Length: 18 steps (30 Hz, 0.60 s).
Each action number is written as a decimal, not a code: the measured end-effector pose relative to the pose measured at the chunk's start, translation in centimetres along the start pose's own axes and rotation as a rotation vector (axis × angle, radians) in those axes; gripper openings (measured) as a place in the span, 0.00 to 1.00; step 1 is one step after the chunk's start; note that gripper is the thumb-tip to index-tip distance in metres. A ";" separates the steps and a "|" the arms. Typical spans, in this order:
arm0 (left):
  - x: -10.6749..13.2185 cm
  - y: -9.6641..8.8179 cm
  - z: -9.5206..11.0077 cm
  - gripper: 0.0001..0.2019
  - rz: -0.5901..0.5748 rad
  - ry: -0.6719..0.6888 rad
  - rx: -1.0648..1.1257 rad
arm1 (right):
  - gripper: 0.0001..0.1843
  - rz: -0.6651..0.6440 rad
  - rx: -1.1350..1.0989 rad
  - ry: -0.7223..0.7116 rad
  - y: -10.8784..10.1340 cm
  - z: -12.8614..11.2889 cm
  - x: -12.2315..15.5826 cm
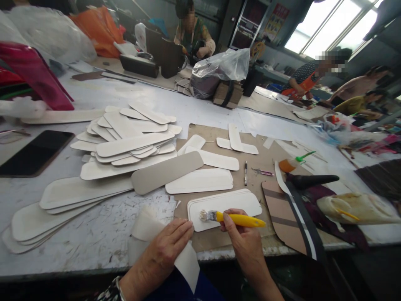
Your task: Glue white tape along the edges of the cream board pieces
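Yellow-handled brush: its pale bristles are touching a rounded white panel, which is lying on a brown card sheet.
Right hand: pinching the handle between thumb and fingers, close behind the bristles.
Left hand: lying flat with fingers together, pressing on a curved white strip at the table's edge.
Loose panels: a grey panel is lying across white ones, and a heap of long white strips is spreading farther left.
Beside the card: a ballpoint pen and small pink-handled scissors are lying near each other.
Far end: a seated co-worker is working behind a dark machine.
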<state>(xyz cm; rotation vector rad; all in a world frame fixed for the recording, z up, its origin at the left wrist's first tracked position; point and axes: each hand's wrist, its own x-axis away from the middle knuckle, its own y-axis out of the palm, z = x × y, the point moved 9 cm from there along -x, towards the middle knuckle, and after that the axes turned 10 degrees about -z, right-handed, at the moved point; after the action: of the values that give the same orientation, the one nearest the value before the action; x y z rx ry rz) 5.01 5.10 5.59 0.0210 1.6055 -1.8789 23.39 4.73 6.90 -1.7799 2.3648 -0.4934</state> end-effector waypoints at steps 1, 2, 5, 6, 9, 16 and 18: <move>0.1 0.0 -0.1 0.19 0.001 -0.005 -0.006 | 0.20 0.012 0.015 0.002 -0.5 0.3 -0.1; 0.1 0.0 -0.2 0.20 0.004 -0.008 -0.011 | 0.21 0.033 0.042 0.003 -1.2 0.6 -0.2; 0.4 -0.4 -0.2 0.21 0.037 0.009 -0.033 | 0.22 0.151 0.187 -0.004 -5.0 1.3 -0.5; 0.5 -0.4 -0.2 0.21 0.045 0.018 -0.040 | 0.22 0.202 0.261 -0.011 -6.5 1.3 -0.6; 0.9 -0.1 -0.4 0.21 0.041 0.036 -0.038 | 0.22 0.351 0.524 -0.089 -10.4 0.5 -0.7; 1.9 1.4 -1.1 0.22 0.008 0.045 -0.048 | 0.19 0.432 0.829 -0.311 -12.8 -1.3 -0.7; 2.0 1.5 -1.1 0.24 0.010 0.068 -0.048 | 0.16 0.414 0.868 -0.374 -12.1 -1.6 -0.5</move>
<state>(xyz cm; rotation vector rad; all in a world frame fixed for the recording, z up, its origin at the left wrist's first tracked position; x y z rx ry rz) 3.73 5.04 3.19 0.0732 1.6930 -1.8493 34.05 2.56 12.53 -0.8763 1.7576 -0.8518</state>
